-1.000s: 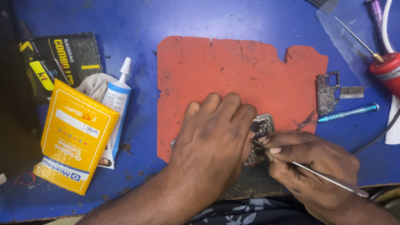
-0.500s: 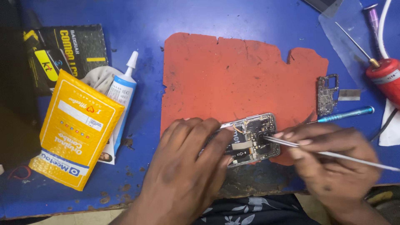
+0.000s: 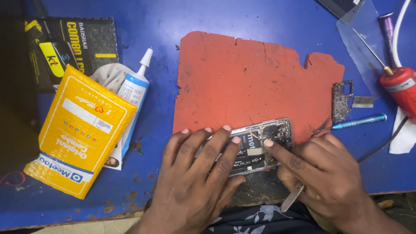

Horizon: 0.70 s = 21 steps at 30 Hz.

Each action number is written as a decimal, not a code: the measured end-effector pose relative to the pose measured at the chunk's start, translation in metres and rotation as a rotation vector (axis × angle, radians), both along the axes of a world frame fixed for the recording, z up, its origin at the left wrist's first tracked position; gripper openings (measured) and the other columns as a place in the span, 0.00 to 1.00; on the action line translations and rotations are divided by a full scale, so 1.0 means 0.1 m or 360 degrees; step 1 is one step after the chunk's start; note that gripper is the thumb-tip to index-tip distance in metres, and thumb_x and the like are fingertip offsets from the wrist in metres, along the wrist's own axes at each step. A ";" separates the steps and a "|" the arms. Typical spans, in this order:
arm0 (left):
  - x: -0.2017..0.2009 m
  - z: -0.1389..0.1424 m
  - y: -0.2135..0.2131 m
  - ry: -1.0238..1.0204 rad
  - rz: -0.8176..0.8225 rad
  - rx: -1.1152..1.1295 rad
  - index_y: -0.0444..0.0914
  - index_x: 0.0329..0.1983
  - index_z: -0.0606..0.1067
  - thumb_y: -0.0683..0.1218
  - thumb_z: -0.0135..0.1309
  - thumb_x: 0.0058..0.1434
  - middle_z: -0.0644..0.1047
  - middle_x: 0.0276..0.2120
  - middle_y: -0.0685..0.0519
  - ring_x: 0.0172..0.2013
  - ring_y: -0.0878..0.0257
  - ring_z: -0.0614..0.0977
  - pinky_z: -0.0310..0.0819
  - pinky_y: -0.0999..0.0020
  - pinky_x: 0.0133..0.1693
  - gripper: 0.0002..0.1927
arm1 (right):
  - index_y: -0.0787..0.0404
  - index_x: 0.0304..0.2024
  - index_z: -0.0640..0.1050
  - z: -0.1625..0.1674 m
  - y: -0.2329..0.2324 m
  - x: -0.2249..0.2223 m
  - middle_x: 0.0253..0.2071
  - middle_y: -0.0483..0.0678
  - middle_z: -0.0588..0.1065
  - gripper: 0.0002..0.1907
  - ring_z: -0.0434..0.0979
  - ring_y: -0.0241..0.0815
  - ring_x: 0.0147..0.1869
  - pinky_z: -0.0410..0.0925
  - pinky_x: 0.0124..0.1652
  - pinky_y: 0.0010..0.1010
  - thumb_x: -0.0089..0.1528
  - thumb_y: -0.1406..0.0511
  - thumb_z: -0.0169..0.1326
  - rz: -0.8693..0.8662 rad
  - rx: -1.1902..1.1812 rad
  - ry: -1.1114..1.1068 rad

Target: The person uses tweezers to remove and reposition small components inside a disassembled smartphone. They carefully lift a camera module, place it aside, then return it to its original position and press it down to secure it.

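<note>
Left hand (image 3: 195, 173) presses flat, fingers spread, on an opened phone (image 3: 260, 145) at the red mat's (image 3: 247, 78) six-o'clock edge; right hand (image 3: 325, 173) grips tweezers (image 3: 292, 197), partly hidden. Bare mat lies toward twelve.

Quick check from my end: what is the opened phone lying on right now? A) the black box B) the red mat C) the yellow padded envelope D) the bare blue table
B: the opened phone lies on the lower edge of the red mat, with the left hand pressing on it and the right hand touching its exposed inside with a fingertip.
</note>
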<state>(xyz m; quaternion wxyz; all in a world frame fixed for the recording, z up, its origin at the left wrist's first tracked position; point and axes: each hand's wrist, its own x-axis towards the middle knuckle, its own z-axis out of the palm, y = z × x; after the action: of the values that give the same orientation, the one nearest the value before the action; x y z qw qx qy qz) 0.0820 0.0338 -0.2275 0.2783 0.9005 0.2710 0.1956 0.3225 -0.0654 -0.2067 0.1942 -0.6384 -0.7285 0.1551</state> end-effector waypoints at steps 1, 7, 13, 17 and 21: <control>0.00 0.00 0.00 0.0008 0.0003 0.0003 0.34 0.63 0.72 0.55 0.61 0.62 0.70 0.61 0.43 0.59 0.46 0.72 0.62 0.42 0.60 0.30 | 0.60 0.54 0.80 0.01 0.03 -0.01 0.25 0.39 0.69 0.25 0.69 0.36 0.30 0.63 0.35 0.37 0.54 0.66 0.64 -0.0003 -0.0034 -0.0013; 0.02 -0.02 0.00 0.0030 0.0023 0.0005 0.35 0.62 0.73 0.55 0.61 0.62 0.71 0.61 0.45 0.59 0.48 0.72 0.62 0.43 0.60 0.29 | 0.57 0.54 0.81 0.06 0.11 -0.02 0.22 0.39 0.65 0.25 0.66 0.37 0.27 0.59 0.31 0.37 0.52 0.66 0.64 -0.0038 -0.0176 -0.0105; 0.03 0.00 0.00 0.0016 0.0012 0.0003 0.34 0.61 0.73 0.55 0.62 0.61 0.71 0.61 0.44 0.59 0.48 0.71 0.62 0.42 0.60 0.30 | 0.59 0.52 0.82 0.03 0.01 -0.02 0.20 0.40 0.63 0.23 0.64 0.37 0.26 0.59 0.30 0.37 0.53 0.65 0.64 -0.0084 -0.0144 -0.0110; 0.00 0.01 0.02 -0.0006 -0.0002 0.0004 0.34 0.63 0.71 0.55 0.62 0.61 0.70 0.62 0.42 0.58 0.46 0.71 0.62 0.42 0.60 0.32 | 0.60 0.50 0.83 0.00 0.00 -0.03 0.22 0.39 0.69 0.17 0.66 0.32 0.26 0.60 0.28 0.30 0.57 0.67 0.61 -0.0264 -0.0111 0.0205; -0.04 0.01 0.01 -0.0017 -0.0001 -0.0016 0.34 0.65 0.69 0.53 0.62 0.59 0.69 0.62 0.42 0.59 0.45 0.71 0.62 0.42 0.60 0.34 | 0.61 0.48 0.84 0.07 0.02 -0.03 0.27 0.41 0.75 0.12 0.72 0.30 0.29 0.64 0.26 0.22 0.62 0.69 0.57 -0.0511 -0.0015 0.0269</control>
<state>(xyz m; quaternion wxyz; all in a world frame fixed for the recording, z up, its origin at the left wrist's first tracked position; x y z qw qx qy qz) 0.0785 0.0349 -0.2265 0.2842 0.8982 0.2700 0.1990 0.3199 -0.0630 -0.1994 0.2740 -0.7321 -0.5975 0.1786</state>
